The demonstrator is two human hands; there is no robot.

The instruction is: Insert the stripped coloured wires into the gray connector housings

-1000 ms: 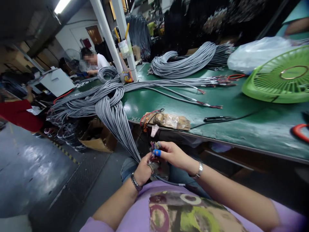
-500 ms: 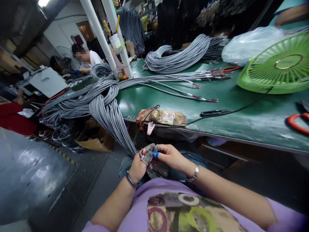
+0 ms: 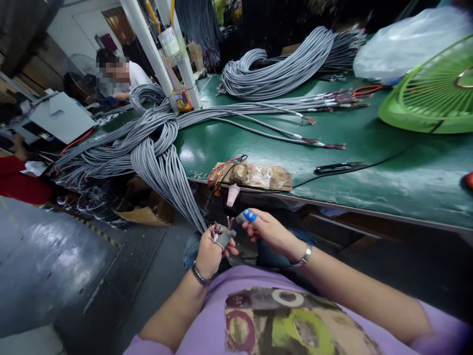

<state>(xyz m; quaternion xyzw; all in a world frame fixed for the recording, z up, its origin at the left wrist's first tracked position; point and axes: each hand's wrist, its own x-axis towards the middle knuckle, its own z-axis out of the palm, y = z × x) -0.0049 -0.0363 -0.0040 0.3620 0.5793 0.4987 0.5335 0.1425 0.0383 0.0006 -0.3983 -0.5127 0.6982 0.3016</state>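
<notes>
My left hand (image 3: pixel 210 254) is closed around the stripped ends of the grey cables (image 3: pixel 177 185), which hang down from the bench. Thin coloured wires (image 3: pixel 229 223) stick up at its fingertips, and more show beside the thumb, which has a grey cover. Just to the right is my right hand (image 3: pixel 268 231), a small gap away from those wires. Its thumb, with blue tape on it, presses against a grey-covered forefinger. Whether anything lies in that pinch is too small to tell.
On the green bench (image 3: pixel 236 145) lie a wooden block with a lump and wires (image 3: pixel 254 176), black snips (image 3: pixel 338 168) and a coiled cable bundle (image 3: pixel 277 74). A green fan (image 3: pixel 414 108) stands at right. Another person (image 3: pixel 121 76) sits beyond the white post (image 3: pixel 153 59).
My right hand has drawn away to the right from my left hand, opening a gap. Wire ends now show upright at the left fingertips. The view has shifted slightly.
</notes>
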